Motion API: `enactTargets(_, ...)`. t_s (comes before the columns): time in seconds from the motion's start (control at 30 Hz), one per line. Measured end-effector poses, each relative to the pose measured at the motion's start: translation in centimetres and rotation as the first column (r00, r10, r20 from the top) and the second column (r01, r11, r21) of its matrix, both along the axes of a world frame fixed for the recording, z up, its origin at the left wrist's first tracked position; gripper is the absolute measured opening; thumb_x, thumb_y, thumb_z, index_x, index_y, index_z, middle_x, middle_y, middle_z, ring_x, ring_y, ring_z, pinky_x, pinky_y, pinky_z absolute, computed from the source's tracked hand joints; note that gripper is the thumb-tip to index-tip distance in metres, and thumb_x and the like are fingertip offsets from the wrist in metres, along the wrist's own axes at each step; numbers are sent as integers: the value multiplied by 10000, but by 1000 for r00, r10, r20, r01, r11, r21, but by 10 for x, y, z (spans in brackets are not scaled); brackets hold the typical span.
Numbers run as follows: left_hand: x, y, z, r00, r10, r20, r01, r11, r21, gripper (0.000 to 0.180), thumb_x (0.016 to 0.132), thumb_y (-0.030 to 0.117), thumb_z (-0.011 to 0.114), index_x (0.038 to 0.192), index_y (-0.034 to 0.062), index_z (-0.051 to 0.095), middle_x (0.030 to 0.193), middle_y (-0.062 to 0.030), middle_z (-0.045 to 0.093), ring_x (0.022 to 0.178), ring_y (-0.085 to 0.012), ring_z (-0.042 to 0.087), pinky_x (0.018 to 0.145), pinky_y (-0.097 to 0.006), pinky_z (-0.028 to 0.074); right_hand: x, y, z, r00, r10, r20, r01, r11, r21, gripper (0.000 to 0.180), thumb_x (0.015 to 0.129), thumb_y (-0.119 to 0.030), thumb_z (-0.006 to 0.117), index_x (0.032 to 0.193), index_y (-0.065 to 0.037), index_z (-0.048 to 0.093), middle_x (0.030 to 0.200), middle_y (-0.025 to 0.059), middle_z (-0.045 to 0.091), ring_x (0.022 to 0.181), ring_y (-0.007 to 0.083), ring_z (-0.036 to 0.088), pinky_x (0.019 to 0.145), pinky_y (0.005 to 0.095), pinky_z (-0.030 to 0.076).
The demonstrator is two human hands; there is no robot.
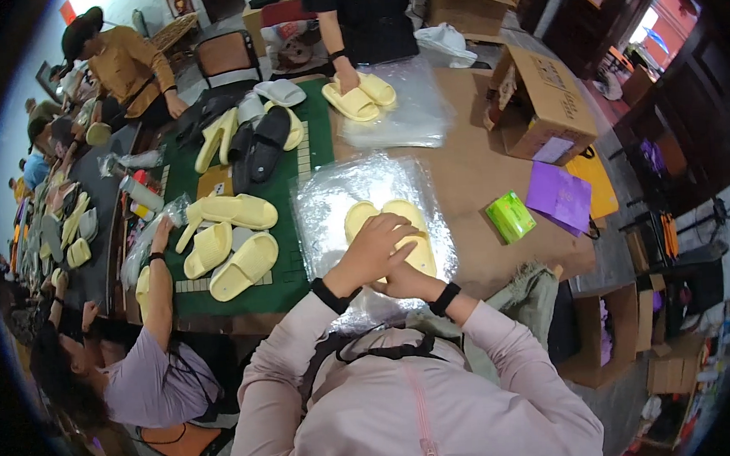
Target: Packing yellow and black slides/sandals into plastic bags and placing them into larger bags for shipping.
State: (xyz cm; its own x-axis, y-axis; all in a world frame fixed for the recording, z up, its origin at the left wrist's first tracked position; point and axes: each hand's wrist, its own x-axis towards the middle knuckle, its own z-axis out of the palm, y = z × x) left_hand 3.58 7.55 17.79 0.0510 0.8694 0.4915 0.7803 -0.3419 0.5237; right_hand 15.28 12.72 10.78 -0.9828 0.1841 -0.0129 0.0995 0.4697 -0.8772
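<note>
Table: brown top (478,171), running from 12 to 4 o'clock.
Green mat (289,287): at 9 o'clock, strewn with yellow slippers (242,267).
Plastic sheet (330,201): shiny, spread at centre.
Yellow slipper pair (391,218): lying on the sheet, centre.
Left hand (375,248): fingers spread, pressing on the pair.
Right hand (406,282): tucked under the left; whether it grasps anything cannot be told.
Green box (510,217): at 3 o'clock.
</note>
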Motion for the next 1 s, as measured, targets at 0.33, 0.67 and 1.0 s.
enactTargets(0.33,54,-10,-7,881,-469,69,467,834,-294,548,665,366,694,1090,62,530,1047,-132,555,992,-297,515,859,-390,396,-25,-3,-11,953,262,151,-271,519,811,306,743,-260,560,992,-82,553,956,94,577,884,232,558,797,363,392)
enactTargets(0.67,44,-13,14,882,-471,13,434,801,-413,504,613,334,667,1044,106,542,965,-102,563,900,-301,541,778,-406,431,-53,-58,26,-284,-953,102,-952,293,92,637,657,-503,633,1171,-159,483,1154,106,486,1092,196,428,925,352,335)
enactTargets(1.0,40,-17,10,860,-505,70,486,770,-414,482,619,307,660,1048,121,544,931,-76,570,831,-288,547,770,-375,424,-46,-54,-14,-138,-822,-553,-858,378,-348,587,626,-417,689,1094,-113,505,992,8,490,966,104,445,821,256,340)
